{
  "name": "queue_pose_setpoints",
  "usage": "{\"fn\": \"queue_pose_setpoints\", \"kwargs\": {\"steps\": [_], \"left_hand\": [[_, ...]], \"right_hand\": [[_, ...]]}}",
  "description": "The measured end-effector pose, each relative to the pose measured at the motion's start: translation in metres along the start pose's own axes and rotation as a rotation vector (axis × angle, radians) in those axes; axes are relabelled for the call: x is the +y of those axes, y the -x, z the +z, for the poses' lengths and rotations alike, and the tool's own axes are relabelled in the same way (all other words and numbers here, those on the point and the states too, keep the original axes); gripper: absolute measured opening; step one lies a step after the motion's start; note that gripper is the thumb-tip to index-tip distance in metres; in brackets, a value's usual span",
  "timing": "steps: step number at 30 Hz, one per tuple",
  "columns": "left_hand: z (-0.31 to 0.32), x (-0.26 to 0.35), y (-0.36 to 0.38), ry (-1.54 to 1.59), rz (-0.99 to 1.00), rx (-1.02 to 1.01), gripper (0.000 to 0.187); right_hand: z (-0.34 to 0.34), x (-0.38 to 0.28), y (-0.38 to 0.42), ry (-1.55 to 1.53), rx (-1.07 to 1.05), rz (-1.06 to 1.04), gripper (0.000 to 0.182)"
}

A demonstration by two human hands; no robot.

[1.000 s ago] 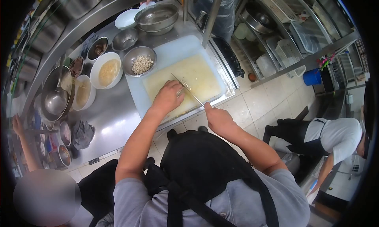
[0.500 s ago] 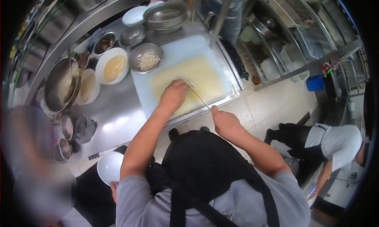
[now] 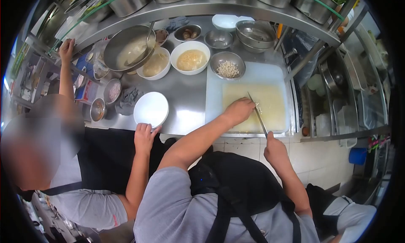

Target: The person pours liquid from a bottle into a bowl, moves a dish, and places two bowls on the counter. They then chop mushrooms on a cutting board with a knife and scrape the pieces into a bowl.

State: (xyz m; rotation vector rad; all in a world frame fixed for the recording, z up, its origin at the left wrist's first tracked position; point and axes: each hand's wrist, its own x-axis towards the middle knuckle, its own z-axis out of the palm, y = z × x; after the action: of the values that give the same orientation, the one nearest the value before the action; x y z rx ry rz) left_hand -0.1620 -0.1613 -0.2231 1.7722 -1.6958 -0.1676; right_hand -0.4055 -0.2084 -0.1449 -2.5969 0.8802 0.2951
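My right hand (image 3: 275, 150) is closed round the handle of a knife (image 3: 260, 119), whose blade lies across the yellowed cutting board (image 3: 276, 89). Close against the blade, my left hand (image 3: 240, 111) has its fingers curled together on the board; whatever is under the fingertips is hidden. Small chopped pale pieces (image 3: 258, 105) lie on the blade's other side. Behind the hands, a steel bowl (image 3: 228, 65) holds more chopped pale pieces and rests at the board's back left corner.
At left, a co-worker's hand (image 3: 145, 137) grips a white bowl (image 3: 151, 110) over the counter. Beyond stand a white bowl of beige mixture (image 3: 190, 58), a large pan (image 3: 130, 48) and a steel colander (image 3: 255, 34). A steel shelf (image 3: 211, 10) spans overhead.
My view has swung left, showing more of the counter and co-worker. The co-worker's white bowl has come forward over the counter. My hands stay at the board with the knife.
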Motion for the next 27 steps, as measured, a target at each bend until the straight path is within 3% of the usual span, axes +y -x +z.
{"fn": "queue_pose_setpoints", "kwargs": {"steps": [27], "left_hand": [[-0.006, 0.001, 0.007, -0.071, 0.005, 0.018, 0.013]], "right_hand": [[0.008, 0.005, -0.008, 0.029, 0.012, -0.037, 0.036]]}}
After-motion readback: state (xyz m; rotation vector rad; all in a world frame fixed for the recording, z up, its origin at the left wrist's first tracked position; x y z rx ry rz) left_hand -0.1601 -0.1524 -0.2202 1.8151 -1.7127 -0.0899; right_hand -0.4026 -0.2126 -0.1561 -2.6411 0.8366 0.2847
